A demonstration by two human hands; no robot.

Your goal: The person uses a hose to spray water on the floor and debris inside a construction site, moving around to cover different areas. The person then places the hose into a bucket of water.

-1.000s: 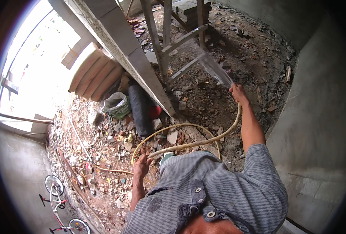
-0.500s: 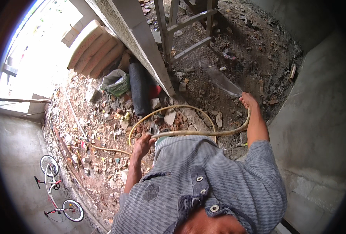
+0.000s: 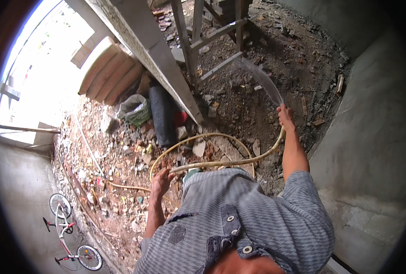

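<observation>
A yellowish hose [image 3: 221, 163] runs across in front of my body from one hand to the other. My right hand [image 3: 285, 116] is closed around its outlet end at the right, and a fan of water [image 3: 262, 80] sprays from there toward the far ground. Lower on the left, my left hand [image 3: 162, 181] grips the hose farther back. Beyond it, the rest of the hose loops over the rubble and trails off to the left. The water comes down on dark, broken dirt [image 3: 253, 105] near a wooden stand.
A wooden stand [image 3: 216, 68] and a slanting concrete post [image 3: 166, 55] rise ahead. Stacked sacks [image 3: 111, 75], a green-white bag [image 3: 134, 109] and a dark roll [image 3: 162, 114] lie left of the post. A bicycle [image 3: 66, 230] leans at lower left; a grey wall [image 3: 367, 137] bounds the right.
My right hand has moved slightly left and up with the hose end, and the water spray now points more steeply forward. My left hand still holds the hose, slightly lower in view.
</observation>
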